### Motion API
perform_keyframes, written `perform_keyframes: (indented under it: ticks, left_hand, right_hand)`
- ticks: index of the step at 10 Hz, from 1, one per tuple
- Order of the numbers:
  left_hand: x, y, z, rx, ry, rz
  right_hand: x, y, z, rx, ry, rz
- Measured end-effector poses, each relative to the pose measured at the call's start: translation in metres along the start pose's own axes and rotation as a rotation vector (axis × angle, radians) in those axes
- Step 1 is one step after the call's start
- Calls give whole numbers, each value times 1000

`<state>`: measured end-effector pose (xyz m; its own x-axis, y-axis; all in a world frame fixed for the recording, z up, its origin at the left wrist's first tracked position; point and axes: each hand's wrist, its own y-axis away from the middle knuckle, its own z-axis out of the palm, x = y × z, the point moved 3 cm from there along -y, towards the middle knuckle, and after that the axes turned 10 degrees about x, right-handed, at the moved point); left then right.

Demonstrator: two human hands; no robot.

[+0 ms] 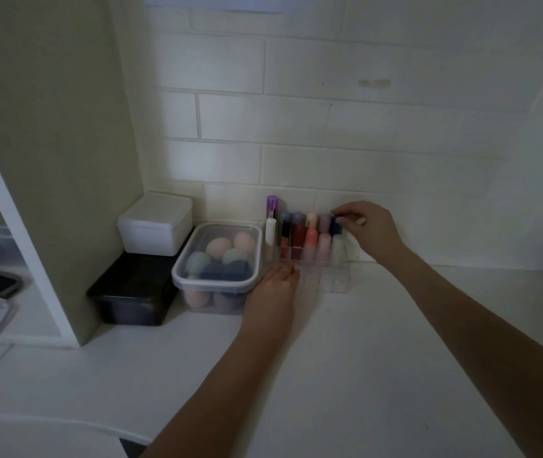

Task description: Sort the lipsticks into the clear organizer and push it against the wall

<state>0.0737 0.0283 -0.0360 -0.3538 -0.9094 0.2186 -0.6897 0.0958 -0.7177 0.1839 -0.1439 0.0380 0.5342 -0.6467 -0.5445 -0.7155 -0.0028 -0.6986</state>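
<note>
The clear organizer (329, 280) stands on the white counter close to the brick wall, with several lipsticks upright in its back rows: red (297, 238), coral (310, 241), pale pink (324, 246), white (267, 236) and a tall purple one (272, 206). Its front compartments look bare. My right hand (367, 228) reaches over the right end, fingertips pinched on a dark blue lipstick (336, 226). My left hand (275, 292) lies flat on the counter, fingertips touching the organizer's front left corner.
A clear lidded tub of makeup sponges (217, 259) sits touching the organizer's left side. Behind it stand a white box (156, 226) on a black box (131, 292). A partition panel (58, 160) rises at left. The brick wall (395, 143) runs behind.
</note>
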Motion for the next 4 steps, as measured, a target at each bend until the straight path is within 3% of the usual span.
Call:
perform_keyframes:
  ticks: [3, 4]
  left_hand:
    - [1, 0, -2, 11, 68, 3]
    - [3, 3, -13, 125, 288, -27]
  right_hand:
    - [-4, 6, -4, -8, -48, 92]
    - [-21, 14, -40, 324, -238, 153]
